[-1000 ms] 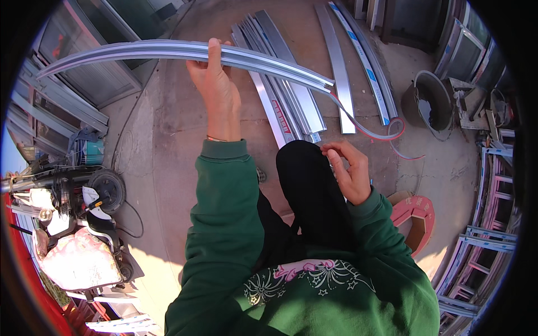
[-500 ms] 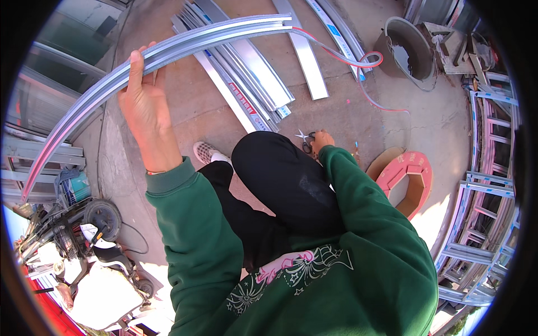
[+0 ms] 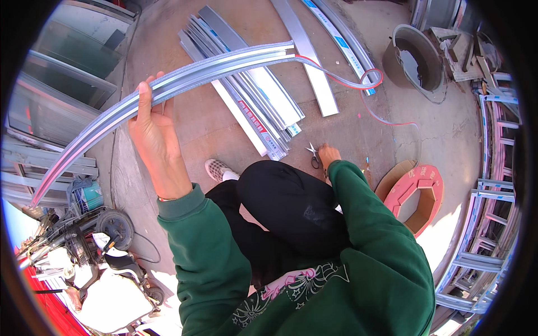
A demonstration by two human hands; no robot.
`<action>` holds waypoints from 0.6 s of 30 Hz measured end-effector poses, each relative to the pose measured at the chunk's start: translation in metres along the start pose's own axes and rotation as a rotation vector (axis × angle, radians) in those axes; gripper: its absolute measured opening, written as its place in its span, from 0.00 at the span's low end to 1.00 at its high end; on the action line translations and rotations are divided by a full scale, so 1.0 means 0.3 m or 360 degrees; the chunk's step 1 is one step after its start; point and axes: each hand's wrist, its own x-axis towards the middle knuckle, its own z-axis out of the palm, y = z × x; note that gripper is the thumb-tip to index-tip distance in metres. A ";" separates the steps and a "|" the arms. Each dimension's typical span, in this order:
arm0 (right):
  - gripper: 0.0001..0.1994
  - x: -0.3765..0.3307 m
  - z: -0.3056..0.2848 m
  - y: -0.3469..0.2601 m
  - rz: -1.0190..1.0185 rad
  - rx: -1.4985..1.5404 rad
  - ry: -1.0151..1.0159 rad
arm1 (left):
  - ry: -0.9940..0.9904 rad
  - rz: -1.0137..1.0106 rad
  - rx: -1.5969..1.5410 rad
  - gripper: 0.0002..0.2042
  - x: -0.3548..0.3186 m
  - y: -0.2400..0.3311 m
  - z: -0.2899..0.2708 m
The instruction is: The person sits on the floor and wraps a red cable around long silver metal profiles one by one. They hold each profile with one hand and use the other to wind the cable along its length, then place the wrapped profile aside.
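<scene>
My left hand (image 3: 155,134) grips a long silvery metal profile (image 3: 207,71), raised off the ground, its thumb in front and its fingers partly behind. Fisheye bending makes the profile look curved. From its right end a thin grey strip with a red side (image 3: 336,84) loops and trails toward a red cardboard reel (image 3: 434,187). Low at the floor, my right hand (image 3: 329,154) is right beside scissors (image 3: 314,155) with dark handles and slightly parted blades. Its fingers point down and are largely hidden, so whether they touch the scissors is unclear.
A stack of metal profiles (image 3: 252,106) lies ahead, with a single profile (image 3: 314,73) to its right. A dark bucket (image 3: 395,70) stands at far right. Metal frames (image 3: 485,224) line the right side. A wheeled machine (image 3: 115,229) sits at left, below leaning glass panels (image 3: 73,73).
The view has shifted, so most things sit lower and further right. The scissors' blades look less spread and slightly turned beside my right hand. My left hand still holds the profile.
</scene>
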 end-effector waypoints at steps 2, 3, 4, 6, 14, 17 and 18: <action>0.09 -0.006 -0.016 0.000 0.0030 0.0172 0.0059 | 0.0012 -0.0012 -0.0006 0.13 0.003 -0.002 -0.004; 0.10 -0.011 -0.029 -0.004 0.0072 0.0250 0.0065 | 0.0024 -0.0015 -0.0009 0.13 0.004 -0.002 -0.007; 0.09 -0.017 -0.046 -0.013 0.0115 0.0409 0.0136 | 0.0024 -0.0017 -0.0009 0.13 0.005 -0.002 -0.011; 0.09 -0.029 -0.098 -0.034 0.0279 0.0706 0.0250 | 0.0023 -0.0006 -0.0014 0.12 0.010 -0.004 -0.017; 0.16 -0.097 -0.558 -0.143 0.0111 0.2661 0.0572 | 0.0038 -0.0063 -0.0044 0.11 0.012 -0.014 -0.036; 0.20 -0.135 -0.753 -0.203 -0.0237 0.2854 0.0589 | 0.0030 -0.0060 -0.0035 0.11 0.010 -0.015 -0.039; 0.20 -0.145 -0.809 -0.221 -0.0274 0.2880 0.0544 | 0.0033 -0.0052 -0.0025 0.10 0.008 -0.016 -0.041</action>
